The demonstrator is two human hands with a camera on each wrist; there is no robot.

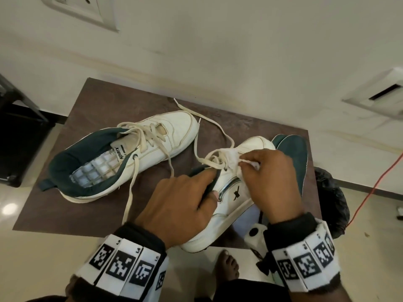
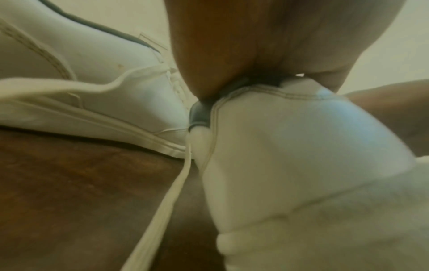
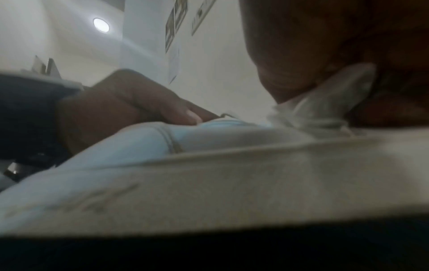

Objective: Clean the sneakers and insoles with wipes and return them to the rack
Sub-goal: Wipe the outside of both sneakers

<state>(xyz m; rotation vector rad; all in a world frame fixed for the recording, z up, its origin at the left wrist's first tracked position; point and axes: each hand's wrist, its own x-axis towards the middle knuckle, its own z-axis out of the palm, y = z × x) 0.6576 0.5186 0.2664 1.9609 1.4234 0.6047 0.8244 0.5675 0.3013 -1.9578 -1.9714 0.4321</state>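
Two white sneakers with dark green lining lie on a small brown table (image 1: 91, 105). The near sneaker (image 1: 229, 205) is tilted on its side; my left hand (image 1: 210, 184) grips its green collar (image 2: 202, 117), index finger inside and thumb outside. My right hand (image 1: 246, 164) pinches a white wipe (image 1: 234, 159) and presses it on this sneaker's tongue and laces. In the right wrist view the wipe (image 3: 325, 106) hangs from my fingers onto the sneaker (image 3: 232, 174). The other sneaker (image 1: 130, 149) rests upright at the left, laces loose. Two dark green insoles (image 1: 292, 158) lie past the near sneaker.
A black bag (image 1: 331, 199) sits on the floor at the table's right edge, with a red cable (image 1: 375, 186) beyond it. A dark rack (image 1: 17, 136) stands at the left. A bare foot (image 1: 226, 267) is below the table's front edge. A long lace (image 2: 162, 201) trails across the table.
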